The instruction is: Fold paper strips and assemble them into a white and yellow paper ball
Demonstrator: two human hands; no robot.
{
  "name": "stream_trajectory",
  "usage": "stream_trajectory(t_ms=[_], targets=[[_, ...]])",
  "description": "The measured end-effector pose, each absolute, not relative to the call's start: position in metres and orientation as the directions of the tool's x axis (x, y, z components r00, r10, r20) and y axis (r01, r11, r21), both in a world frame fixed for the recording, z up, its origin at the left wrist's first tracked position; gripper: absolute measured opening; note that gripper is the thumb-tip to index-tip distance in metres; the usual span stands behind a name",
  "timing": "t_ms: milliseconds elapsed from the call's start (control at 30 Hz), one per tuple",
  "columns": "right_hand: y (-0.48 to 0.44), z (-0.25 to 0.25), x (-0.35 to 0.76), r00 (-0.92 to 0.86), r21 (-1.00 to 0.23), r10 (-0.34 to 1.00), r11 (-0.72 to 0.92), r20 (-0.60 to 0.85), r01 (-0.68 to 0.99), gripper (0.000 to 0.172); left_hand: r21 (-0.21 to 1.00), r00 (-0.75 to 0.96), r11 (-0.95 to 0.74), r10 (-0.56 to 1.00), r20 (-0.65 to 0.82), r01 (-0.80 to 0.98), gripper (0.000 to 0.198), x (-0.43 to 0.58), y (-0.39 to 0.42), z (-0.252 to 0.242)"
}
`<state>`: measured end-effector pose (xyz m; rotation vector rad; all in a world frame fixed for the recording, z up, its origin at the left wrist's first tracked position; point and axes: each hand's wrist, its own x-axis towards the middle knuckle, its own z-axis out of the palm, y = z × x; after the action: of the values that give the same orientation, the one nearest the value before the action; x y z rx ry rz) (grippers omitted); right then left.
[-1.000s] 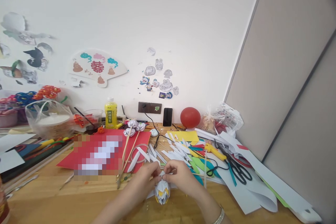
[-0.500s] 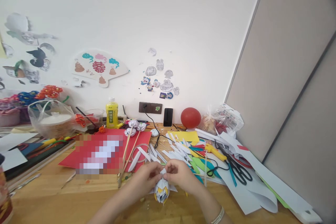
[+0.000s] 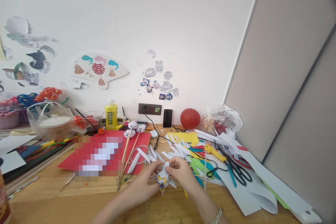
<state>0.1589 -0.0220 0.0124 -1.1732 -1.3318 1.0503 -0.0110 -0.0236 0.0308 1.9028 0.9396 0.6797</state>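
Note:
Both my hands meet low in the middle of the view over the wooden table (image 3: 52, 203). Between them is a small folded paper flower (image 3: 163, 179), white with yellow and dark bits, its pointed petals sticking out. My left hand (image 3: 143, 182) grips it from the left with the fingers closed on its side. From the right, my right hand (image 3: 180, 172) pinches its upper petals with fingers curled; a bracelet (image 3: 218, 216) is on that wrist. Loose white paper strips (image 3: 147, 154) lie just behind the hands.
Scissors (image 3: 237, 169) and a yellow glue gun (image 3: 215, 152) lie right, among coloured paper strips. A red sheet (image 3: 97, 152) with wooden sticks (image 3: 127, 150) lies left. At the wall stand a yellow bottle (image 3: 111, 115), a phone (image 3: 167, 118), a red ball (image 3: 190, 118) and a bagged bowl (image 3: 51, 120).
The paper flower has been turned and lifted slightly between my hands; it hung downward before and now lies sideways with petals splayed. My right hand has shifted a little up and back.

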Motion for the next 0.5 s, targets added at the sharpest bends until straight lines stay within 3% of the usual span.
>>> stream_trajectory(t_ms=[233,500], targets=[[-0.0245,0.0143,0.1586,-0.007,-0.982,0.984,0.176,0.176,0.074,0.013,0.919,0.541,-0.264,0.838,0.067,0.295,0.057,-0.0138,-0.0201,0.0261],[-0.0238,0.0159,0.1597,-0.006,-0.979,0.981,0.193,0.193,0.058,0.014,0.905,0.538,-0.314,0.835,0.119,0.287,0.058,-0.0135,-0.0195,0.0244]])
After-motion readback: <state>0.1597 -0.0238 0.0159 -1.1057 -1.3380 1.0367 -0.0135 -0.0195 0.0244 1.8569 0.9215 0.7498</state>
